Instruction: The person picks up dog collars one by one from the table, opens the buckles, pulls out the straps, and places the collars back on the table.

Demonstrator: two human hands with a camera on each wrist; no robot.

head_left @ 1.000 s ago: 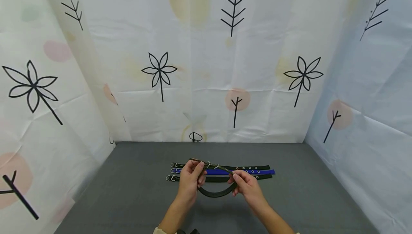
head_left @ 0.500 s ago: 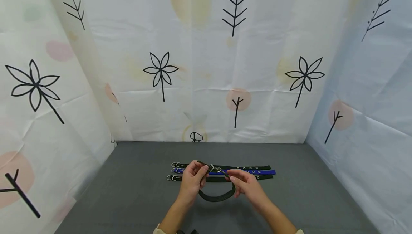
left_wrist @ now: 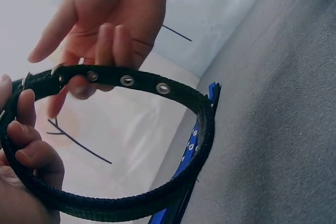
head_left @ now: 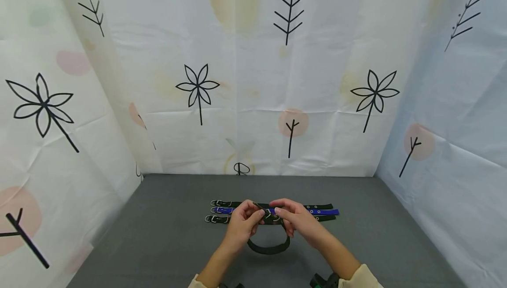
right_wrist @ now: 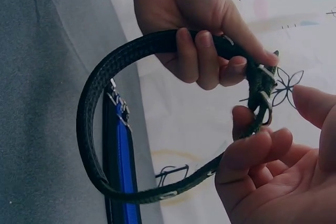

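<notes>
A dark camouflage dog collar (head_left: 269, 249) hangs as a closed loop between both hands. My left hand (head_left: 242, 223) grips it beside the metal buckle (right_wrist: 265, 74), its thumb reaching the strap's tip in the right wrist view. My right hand (head_left: 301, 223) curls its fingers round the strap just past the D-ring (right_wrist: 270, 114), with the thumb raised off it. Metal eyelets (left_wrist: 127, 81) run along the strap on the right hand's side. The strap passes through the buckle, and the left fingers hide part of the band.
Behind the hands, two black collars (head_left: 327, 218) and a blue collar (head_left: 330, 212) lie straight and parallel on the grey table (head_left: 174, 239). Their buckles are at the left. Patterned white curtains (head_left: 245, 138) enclose the back and sides.
Both hands have drawn closer together, the left shifting right and the right shifting left along the strap to the buckle. The loop hangs slightly lower, and its buckle has turned more into view.
</notes>
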